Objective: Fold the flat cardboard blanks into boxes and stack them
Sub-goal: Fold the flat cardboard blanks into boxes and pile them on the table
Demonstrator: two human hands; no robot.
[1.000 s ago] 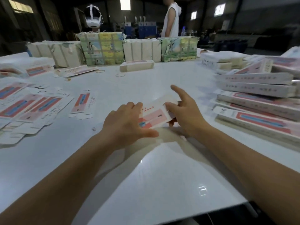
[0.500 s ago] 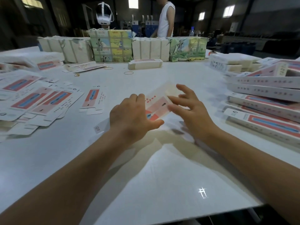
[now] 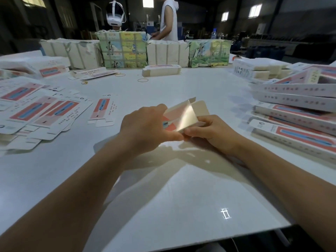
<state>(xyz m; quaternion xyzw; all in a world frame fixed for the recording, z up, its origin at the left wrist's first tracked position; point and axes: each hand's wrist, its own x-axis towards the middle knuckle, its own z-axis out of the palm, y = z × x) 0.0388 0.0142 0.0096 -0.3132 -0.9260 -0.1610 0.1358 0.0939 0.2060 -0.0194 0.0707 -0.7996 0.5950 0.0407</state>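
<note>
Since half a second ago the right hand [image 3: 211, 132] has dropped from a spread, open pose above the carton to a curled grip at its near right corner, and the pink-and-white printed cardboard carton [image 3: 181, 116] has lifted into a half-opened sleeve with its plain tan inner flap [image 3: 200, 108] showing. Right fingers [image 3: 209, 122] curl round the carton's right edge, thumb at the near corner. Left fingers [image 3: 160, 108] of the left hand [image 3: 145, 126] hook over the carton's far left edge, the left thumb pressing its near corner, so both hands pinch it between them just above the white table [image 3: 181, 188].

Left of the carton, flat printed cardboard blanks [image 3: 45, 111] lie fanned in overlapping piles, one single blank [image 3: 101, 110] nearer to it. Right of the carton, long folded white-and-pink boxes [image 3: 298, 106] are stacked. Beyond the carton, yellow rubber bands [image 3: 143, 80] and strapped paper bundles [image 3: 123, 49] stand, with two people behind them.
</note>
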